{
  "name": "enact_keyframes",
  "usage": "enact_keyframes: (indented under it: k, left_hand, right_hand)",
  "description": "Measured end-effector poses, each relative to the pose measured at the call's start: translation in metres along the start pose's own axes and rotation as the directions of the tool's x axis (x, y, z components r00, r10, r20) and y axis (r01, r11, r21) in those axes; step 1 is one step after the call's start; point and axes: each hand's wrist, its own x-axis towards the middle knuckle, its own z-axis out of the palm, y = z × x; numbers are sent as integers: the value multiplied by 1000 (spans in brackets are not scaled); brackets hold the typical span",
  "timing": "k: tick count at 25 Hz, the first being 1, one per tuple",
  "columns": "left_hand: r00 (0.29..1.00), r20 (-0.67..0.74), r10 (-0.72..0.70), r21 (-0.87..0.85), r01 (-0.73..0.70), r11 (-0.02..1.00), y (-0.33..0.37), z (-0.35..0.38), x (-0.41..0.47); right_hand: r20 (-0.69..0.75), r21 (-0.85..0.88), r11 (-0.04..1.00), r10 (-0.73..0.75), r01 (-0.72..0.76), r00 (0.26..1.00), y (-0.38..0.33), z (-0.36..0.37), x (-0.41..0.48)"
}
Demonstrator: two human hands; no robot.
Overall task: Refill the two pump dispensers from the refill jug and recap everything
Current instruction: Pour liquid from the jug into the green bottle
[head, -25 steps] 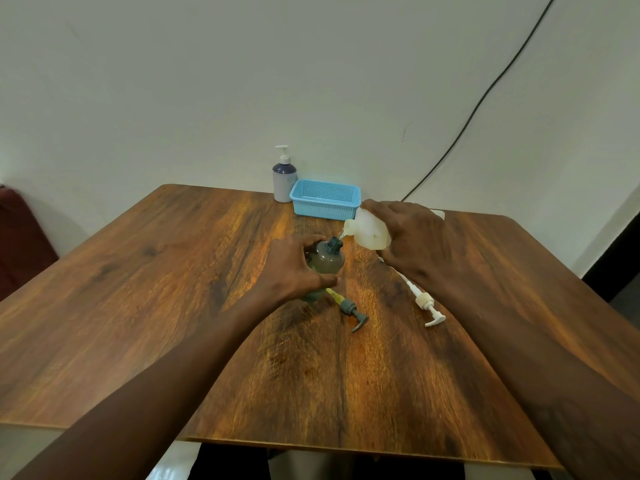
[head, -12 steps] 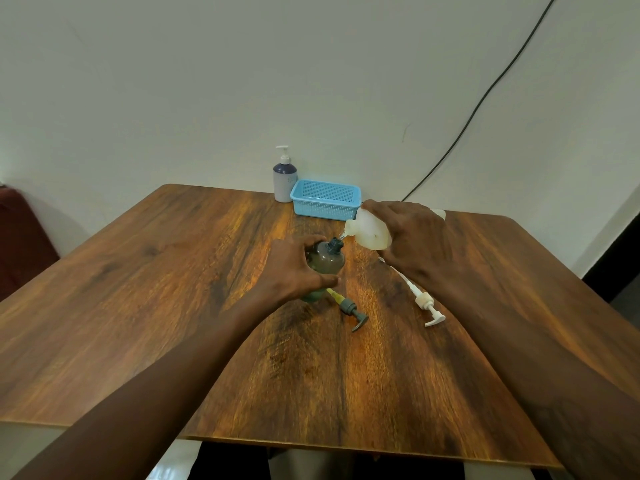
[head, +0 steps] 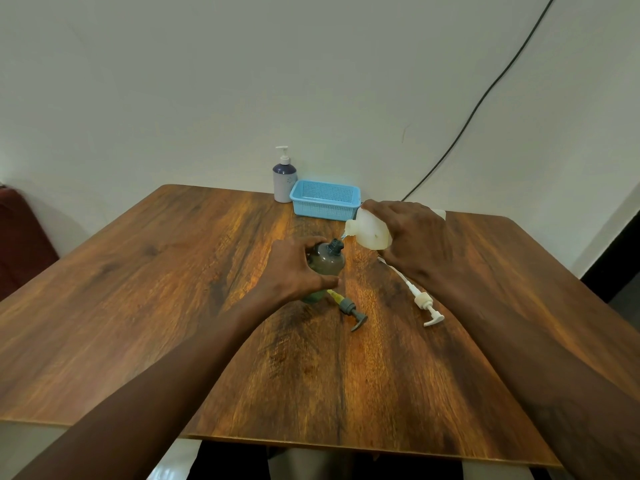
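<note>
My left hand (head: 297,268) grips a dark green dispenser bottle (head: 327,262) standing upright on the wooden table (head: 173,289), its neck uncapped. My right hand (head: 410,237) holds a translucent white refill jug (head: 367,231) tilted on its side, spout aimed at the bottle's neck with a thin stream between them. The grey pump head (head: 349,308) with a yellowish tube lies on the table just right of the bottle. A white pump head (head: 424,303) with its long tube lies further right, partly under my right wrist.
A white and blue pump dispenser (head: 284,176) with its pump on stands at the table's far edge by the wall. Beside it sits a light blue plastic basket (head: 325,199). A black cable (head: 485,95) runs down the wall.
</note>
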Motion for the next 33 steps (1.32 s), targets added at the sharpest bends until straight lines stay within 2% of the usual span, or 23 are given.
enact_keyframes:
  k: [33]
  left_hand:
    - [999, 19, -36, 4, 36, 999, -2, 3, 1]
  right_hand:
    - [73, -23, 1000, -3, 5, 997, -7, -10, -1]
